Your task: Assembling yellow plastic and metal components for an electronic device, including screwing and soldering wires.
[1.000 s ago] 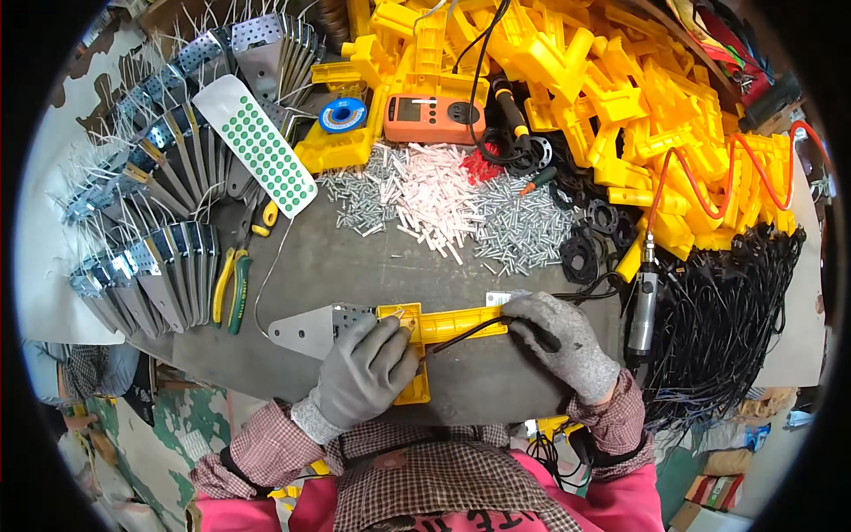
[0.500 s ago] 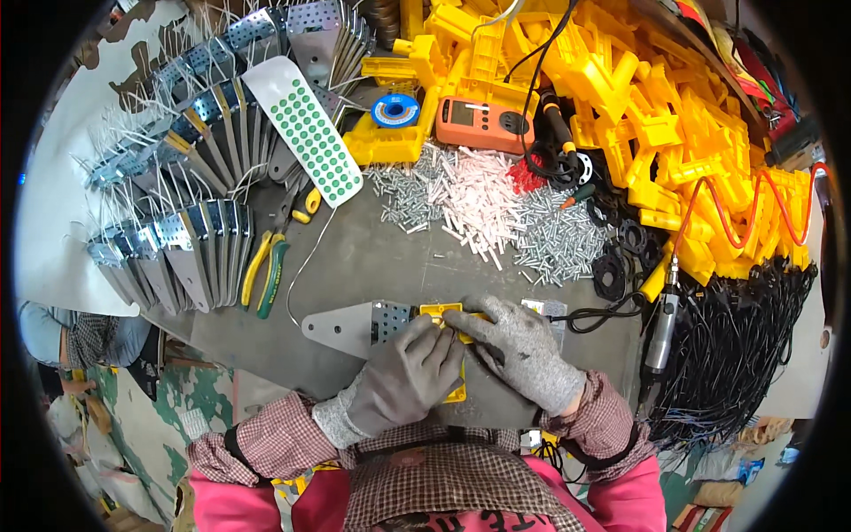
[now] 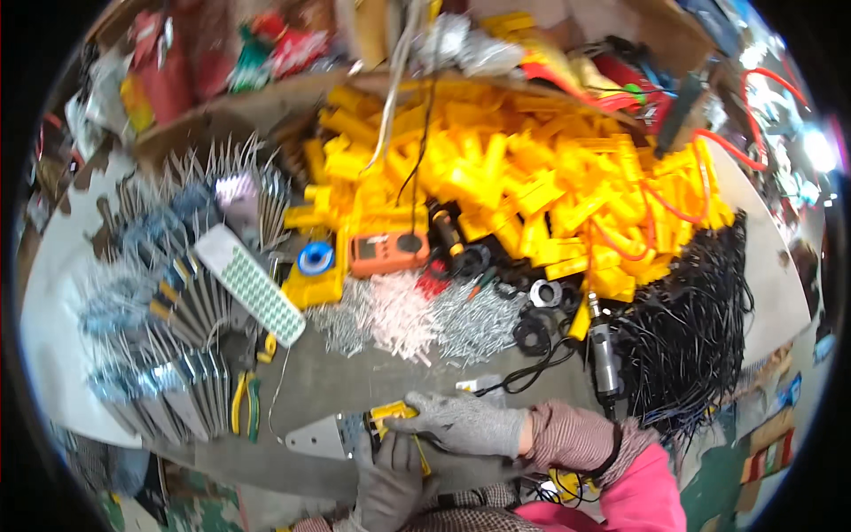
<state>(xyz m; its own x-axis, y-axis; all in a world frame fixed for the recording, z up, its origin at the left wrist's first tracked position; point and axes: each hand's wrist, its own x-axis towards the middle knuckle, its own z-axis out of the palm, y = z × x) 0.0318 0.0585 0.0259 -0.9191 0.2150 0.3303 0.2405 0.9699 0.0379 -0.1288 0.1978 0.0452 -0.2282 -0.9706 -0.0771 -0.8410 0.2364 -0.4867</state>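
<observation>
Both of my hands wear grey gloves and meet at a yellow plastic housing (image 3: 391,412) near the table's front edge. My left hand (image 3: 390,474) has its fingers bent up against the housing's near side. From the right, my right hand (image 3: 461,423) closes its fingers on the housing's upper part. A flat grey metal plate (image 3: 317,437) with a rounded end and small holes sticks out to the left of the housing. The gloves hide most of the housing, and what lies between the fingertips is blurred.
Loose screws (image 3: 483,324) and pale pink sleeves (image 3: 399,310) lie ahead, near an orange meter (image 3: 387,253). Yellow housings (image 3: 496,168) are heaped behind. Metal plates with wires (image 3: 177,390) and pliers (image 3: 245,406) stand left; a power screwdriver (image 3: 605,355) and black cables (image 3: 683,328) lie right.
The head view has tilted up, so the bench sits lower and more background shows. Both hands stay at the yellow housing; my left hand now sits lower against its near side.
</observation>
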